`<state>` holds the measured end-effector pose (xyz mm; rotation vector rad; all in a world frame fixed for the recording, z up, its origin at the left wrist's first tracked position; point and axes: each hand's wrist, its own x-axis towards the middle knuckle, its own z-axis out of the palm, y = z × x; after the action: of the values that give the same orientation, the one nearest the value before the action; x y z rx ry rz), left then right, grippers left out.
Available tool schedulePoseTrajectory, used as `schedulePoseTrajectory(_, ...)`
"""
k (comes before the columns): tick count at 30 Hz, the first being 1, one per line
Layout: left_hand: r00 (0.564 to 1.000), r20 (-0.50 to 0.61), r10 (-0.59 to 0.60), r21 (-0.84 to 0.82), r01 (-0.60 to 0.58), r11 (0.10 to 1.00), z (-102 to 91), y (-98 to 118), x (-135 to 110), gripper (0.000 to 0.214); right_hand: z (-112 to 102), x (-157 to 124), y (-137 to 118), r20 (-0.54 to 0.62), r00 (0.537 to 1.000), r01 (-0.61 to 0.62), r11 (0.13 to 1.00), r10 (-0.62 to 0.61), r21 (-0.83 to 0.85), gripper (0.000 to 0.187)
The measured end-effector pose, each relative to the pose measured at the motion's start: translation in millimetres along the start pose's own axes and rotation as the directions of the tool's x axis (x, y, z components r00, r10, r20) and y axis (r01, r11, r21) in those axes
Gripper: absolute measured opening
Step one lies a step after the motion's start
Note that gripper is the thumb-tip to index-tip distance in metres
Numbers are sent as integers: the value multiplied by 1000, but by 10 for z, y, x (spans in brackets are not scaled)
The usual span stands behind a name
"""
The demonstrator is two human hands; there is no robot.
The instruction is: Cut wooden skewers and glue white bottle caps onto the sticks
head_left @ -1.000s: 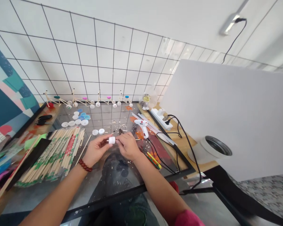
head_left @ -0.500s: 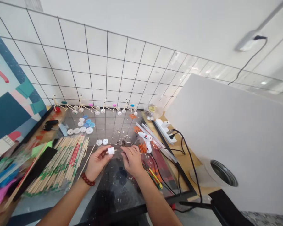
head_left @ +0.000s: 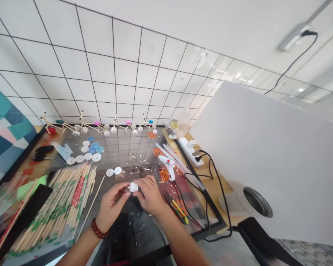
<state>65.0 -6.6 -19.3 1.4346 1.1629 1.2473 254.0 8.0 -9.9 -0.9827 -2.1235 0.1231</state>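
Bundle of wooden sticks (head_left: 63, 199) on the left, left hand (head_left: 109, 210) with fingers pinched onto a small white plastic piece (head_left: 133, 187) above the glass tabletop (head_left: 119, 155), right hand (head_left: 150, 195) closed around it too, hot glue gun (head_left: 168, 167) lying farther right

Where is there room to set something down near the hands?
Glass below the left hand and right hand, between the chopsticks and black cable, holds only shavings. Crowded: around the glue gun and the white caps.

Glass table (head_left: 111, 151), bottle caps (head_left: 118, 170), wooden sticks (head_left: 63, 199), glue gun (head_left: 168, 167)
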Motion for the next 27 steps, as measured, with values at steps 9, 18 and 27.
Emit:
schedulePoseTrajectory(9, 993, -13, 115, 108, -113, 988, 2, 15, 8, 17, -9, -8, 33, 22, 1000, 7, 1000, -6, -24, 43)
schedulePoseTrajectory(18, 968, -39, 249, 168, -239, 956, -25, 34, 23, 10, 27, -4, 39, -22, 996, 89, 992, -92, -93, 29)
schedulePoseTrajectory(27, 968, -16, 252, 135, -247, 960, -49, 68, 29, 10, 20, -4, 6, -42, 991, 120, 988, -124, -100, 29)
